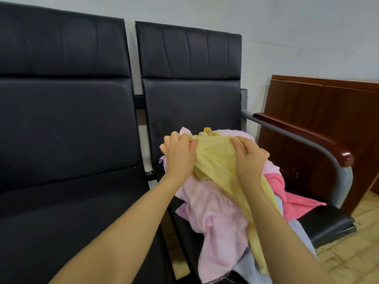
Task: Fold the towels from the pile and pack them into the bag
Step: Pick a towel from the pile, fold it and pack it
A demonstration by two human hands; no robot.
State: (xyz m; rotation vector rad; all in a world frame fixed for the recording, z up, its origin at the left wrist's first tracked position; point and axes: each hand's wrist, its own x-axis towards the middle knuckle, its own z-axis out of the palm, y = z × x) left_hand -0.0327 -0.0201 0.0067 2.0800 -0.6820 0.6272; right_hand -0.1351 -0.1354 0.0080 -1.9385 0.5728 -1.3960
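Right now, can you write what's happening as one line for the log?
step: picking towel from pile | left hand: grips yellow towel | right hand: grips yellow towel | pile: on right seat | bag: not in view

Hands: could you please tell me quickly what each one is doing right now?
Left hand: fingers grip the yellow towel.
Right hand: fingers grip the same towel.

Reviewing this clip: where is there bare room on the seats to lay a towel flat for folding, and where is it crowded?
The left seat cushion is bare, bordered by its backrest and the gap between the seats. The right seat is crowded: the towel pile covers most of it, leaving a bare front corner by the armrest. Both hands, left hand and right hand, grip the yellow towel above the pile.
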